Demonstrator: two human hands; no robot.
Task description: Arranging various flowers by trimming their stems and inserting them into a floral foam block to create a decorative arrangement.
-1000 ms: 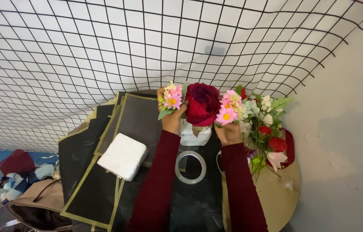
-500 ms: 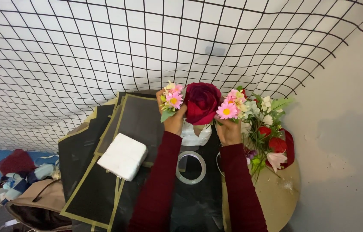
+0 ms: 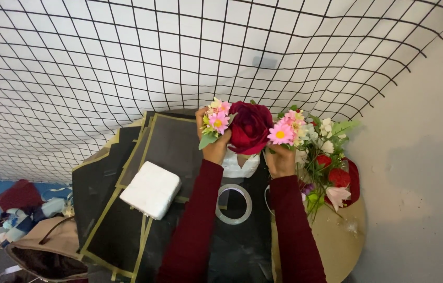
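Flowers fill both hands above the desk (image 3: 331, 246): a big dark red rose (image 3: 250, 127) sits between the two hands, with a small sprig of pink daisies (image 3: 216, 121) at its left and a pink daisy cluster (image 3: 284, 131) at its right. The left hand (image 3: 215, 147) is clenched around the left sprig's stems, fingers wrapped tight; the right hand (image 3: 280, 159) grips the stems under the right cluster. Which hand bears the rose stem I cannot tell, since the bloom covers it.

Just right of the right hand lies a heap of loose flowers (image 3: 331, 167), red, white and green, on the round tan desk. Under the forearms lie dark wrapping sheets with gold edges (image 3: 127, 209), a white foam block (image 3: 151, 189) on them, and a clear tape roll (image 3: 233, 204) between the two red sleeves. A white wrapped thing (image 3: 241, 165) shows under the rose, mostly hidden. A wire grid (image 3: 127, 63) covers the white wall behind. Bags and clutter at the lower left are cut off by the frame edge.

Against half a second ago, the bunch and both hands sit in nearly the same place, with no clear change.
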